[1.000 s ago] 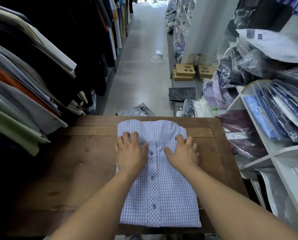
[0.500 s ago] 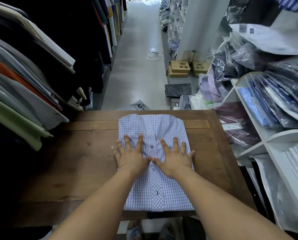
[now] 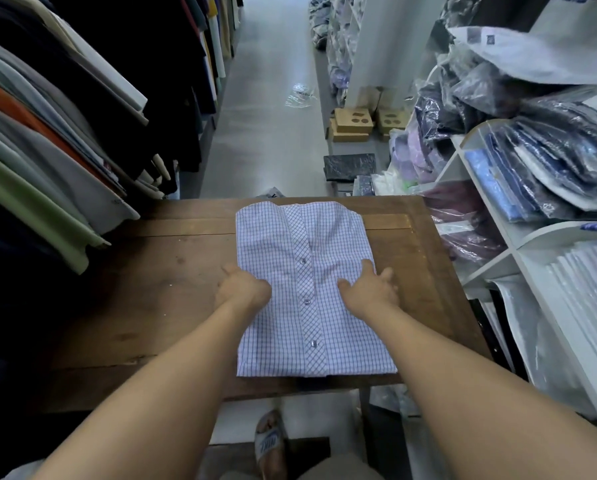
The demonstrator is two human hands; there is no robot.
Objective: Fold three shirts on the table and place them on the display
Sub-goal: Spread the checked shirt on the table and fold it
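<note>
At the middle of the counter (image 3: 172, 299) lies the checked shirt (image 3: 307, 244), front up. Its sides are folded in to make one long panel, and the row of buttons (image 3: 303, 261) runs from 6 o'clock to 12 o'clock. The collar end points away from me at 12 o'clock, and the hem end sits right at the near edge of the counter. I judge it lies lengthwise like this so that the far half can fold over the near half across the middle.

Both of my hands are at that middle line, one on each long edge. My left hand (image 3: 243, 289) is at the 9 o'clock edge of the shirt with its fingers curled. The fingertips are hidden, so I can only say they seem to be tucked under the edge, pinching the cloth. My right hand (image 3: 369, 291) is at the 3 o'clock edge, half spread. Its thumb lies flat on the cloth, pointing toward the buttons, and its fingers reach loosely over the edge toward 1 o'clock. It is touching the shirt rather than gripping it.

With one hand at each edge, the panel should stay square as the cross fold goes in.

The white shelves (image 3: 532, 233) at 3 o'clock, stacked with bagged shirts (image 3: 549, 161), look like the display. This shirt has not gone there yet.
</note>
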